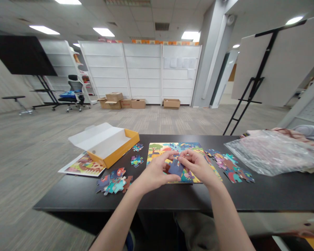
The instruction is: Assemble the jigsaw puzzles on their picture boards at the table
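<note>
A dark blue jigsaw puzzle piece [176, 168] is held between my two hands, above a colourful puzzle picture [157, 148] lying on the black table. Curled around the piece's left side, my left hand [157, 170] has its thumb along the lower edge. My right hand [199, 166] pinches the upper right part of the piece between thumb and fingers. My hands cover much of the picture's middle. Loose puzzle pieces [115, 183] are heaped to the left of my left hand, and more pieces [231, 165] are spread right of the picture.
An open yellow box [122, 148] with a white lid stands at the table's left, partly over a printed picture sheet [85, 164]. Small joined pieces [137, 160] lie between box and puzzle. Clear plastic packaging [272, 153] covers the right side of the black table [157, 197].
</note>
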`<state>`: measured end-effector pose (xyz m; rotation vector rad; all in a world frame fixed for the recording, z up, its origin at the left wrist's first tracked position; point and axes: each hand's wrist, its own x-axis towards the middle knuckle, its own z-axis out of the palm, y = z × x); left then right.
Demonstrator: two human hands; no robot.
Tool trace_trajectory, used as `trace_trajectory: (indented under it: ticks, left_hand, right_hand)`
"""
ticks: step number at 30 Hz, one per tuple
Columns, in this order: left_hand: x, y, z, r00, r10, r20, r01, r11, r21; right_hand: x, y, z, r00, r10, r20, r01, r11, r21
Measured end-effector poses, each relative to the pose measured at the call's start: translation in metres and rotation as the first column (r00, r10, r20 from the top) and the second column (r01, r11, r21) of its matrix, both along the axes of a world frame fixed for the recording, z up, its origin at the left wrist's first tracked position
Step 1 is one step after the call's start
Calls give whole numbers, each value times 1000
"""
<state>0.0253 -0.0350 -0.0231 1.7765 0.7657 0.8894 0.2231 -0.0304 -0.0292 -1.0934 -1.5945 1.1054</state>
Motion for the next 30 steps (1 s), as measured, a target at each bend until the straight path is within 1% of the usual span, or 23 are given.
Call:
trace_trajectory:
  ticks: [4, 7, 9, 11, 15, 17, 24, 30]
  left_hand:
    - [7, 3, -7, 997, 73, 3, -73, 996, 53]
    - [8, 5, -9, 987, 155, 38, -157, 985, 71]
    - [9, 5, -8, 981, 182, 65, -187, 979, 76]
    - [11, 4, -8, 982, 172, 83, -178, 982, 65]
    - [16, 1, -9, 984, 107, 140, -113, 993, 38]
    - [18, 1, -8, 983, 95, 157, -101, 994, 31]
    - [20, 4, -9, 984, 114, 139, -121, 992, 41]
    - [22, 5, -12, 982, 133, 136, -137, 990, 24]
  right_hand:
    - [-2, 1, 1, 996, -52, -68, 52, 999, -6]
    - [1, -1, 6, 992, -55, -114, 53, 998, -17]
    - [2, -2, 9, 991, -42, -126, 40, 999, -22]
    - [1, -4, 11, 992, -41, -120, 40, 999, -13]
    - [0, -3, 10, 992, -62, -106, 61, 998, -14]
    - [0, -1, 9, 990, -75, -117, 74, 997, -10]
    - [5, 0, 9, 985, -93, -142, 101, 994, 47]
    - [3, -2, 12, 988, -87, -131, 94, 994, 49]
